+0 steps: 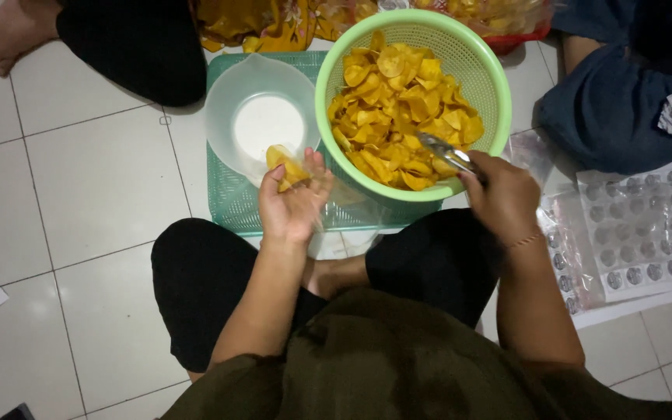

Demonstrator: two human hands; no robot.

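White tiled floor (79,179), green tray (231,198), sticker sheet (651,233)

One green colander (491,85) is sitting beside one white bowl (227,109), both resting on one green tray (231,202); two sticker sheets (647,233) are lying on the floor's right edge.

There is one view only, from a camera worn on the person's head. It looks almost straight down over the person's chest and crossed legs to the white tiled floor (95,179). It sits close, with both forearms running up from the bottom edge into mid-frame. The round green plastic basket of yellow chips (412,105) lies just above centre. The top edge cuts off other people's legs and a bare foot (5,33).
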